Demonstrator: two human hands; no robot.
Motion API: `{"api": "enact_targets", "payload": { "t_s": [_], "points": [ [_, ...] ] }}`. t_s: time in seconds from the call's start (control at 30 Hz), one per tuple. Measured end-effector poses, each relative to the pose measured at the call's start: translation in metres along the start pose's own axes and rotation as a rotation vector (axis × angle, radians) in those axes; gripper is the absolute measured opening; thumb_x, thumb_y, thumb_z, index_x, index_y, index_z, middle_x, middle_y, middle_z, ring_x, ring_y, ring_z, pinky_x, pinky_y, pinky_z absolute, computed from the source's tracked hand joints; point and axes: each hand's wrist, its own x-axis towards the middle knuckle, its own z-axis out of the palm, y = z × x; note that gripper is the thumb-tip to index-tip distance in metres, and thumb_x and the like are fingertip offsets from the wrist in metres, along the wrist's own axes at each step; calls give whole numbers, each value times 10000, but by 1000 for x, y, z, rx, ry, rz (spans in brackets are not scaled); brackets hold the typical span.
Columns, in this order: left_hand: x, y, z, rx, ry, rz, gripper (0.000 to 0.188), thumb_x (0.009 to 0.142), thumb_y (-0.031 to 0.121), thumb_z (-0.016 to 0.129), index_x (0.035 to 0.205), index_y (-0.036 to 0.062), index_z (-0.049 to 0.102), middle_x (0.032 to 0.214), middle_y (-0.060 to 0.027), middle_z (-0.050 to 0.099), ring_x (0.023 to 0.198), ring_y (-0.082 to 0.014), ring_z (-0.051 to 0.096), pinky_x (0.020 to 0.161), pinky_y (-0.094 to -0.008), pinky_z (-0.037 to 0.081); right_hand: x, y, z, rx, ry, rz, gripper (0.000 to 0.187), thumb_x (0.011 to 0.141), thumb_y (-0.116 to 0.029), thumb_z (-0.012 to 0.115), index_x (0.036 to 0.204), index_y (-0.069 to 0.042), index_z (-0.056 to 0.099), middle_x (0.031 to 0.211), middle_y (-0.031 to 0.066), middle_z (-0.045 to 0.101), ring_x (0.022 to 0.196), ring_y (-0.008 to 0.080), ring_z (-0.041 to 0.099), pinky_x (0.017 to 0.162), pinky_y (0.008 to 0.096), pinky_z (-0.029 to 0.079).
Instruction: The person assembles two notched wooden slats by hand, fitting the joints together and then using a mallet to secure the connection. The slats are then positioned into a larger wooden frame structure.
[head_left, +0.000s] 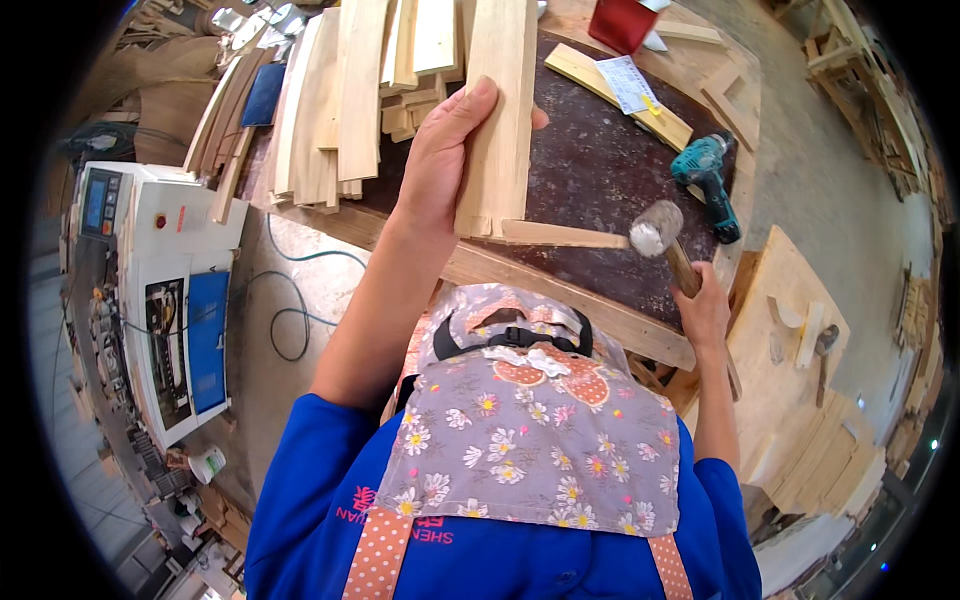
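My left hand (445, 150) grips a long pale wooden board (500, 120), thumb on its face and a fingertip showing past the right edge. The board stands tilted over the dark bench top (590, 190). At its near end a narrow wooden strip (565, 235) sticks out to the right, meeting the board near its corner. My right hand (704, 310) is closed around the wooden handle of a mallet (657, 229). The mallet's pale, worn head is beside the free end of the strip; whether they touch I cannot tell.
Stacked boards (330, 110) lie on the bench's left. A teal cordless drill (708, 180), a plank (640, 100) with a paper slip (628, 84) and a red container (622, 25) are at the right. A white machine (165, 300) stands left; a hammer (825, 350) lies on a side board.
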Motion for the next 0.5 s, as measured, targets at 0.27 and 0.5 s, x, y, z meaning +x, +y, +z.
{"api": "enact_targets", "payload": {
  "t_s": [0.27,0.5],
  "points": [
    [-1,-3,-2,-370,-7,-45,359,985,339,476,1024,-9,557,853,-103,652,573,-106,588,453,-232,510,3,57,31,32,-9,29,349,753,-145,730,1060,-56,589,1069,131,626,998,298,611,846,376,481],
    [-1,-15,19,-298,14,-151,353,981,339,480,1038,-4,540,859,-104,652,573,-115,593,446,-244,509,15,-68,-83,981,-94,-124,231,836,-156,650,1018,-14,634,978,62,656,920,144,610,854,284,480]
  ]
}}
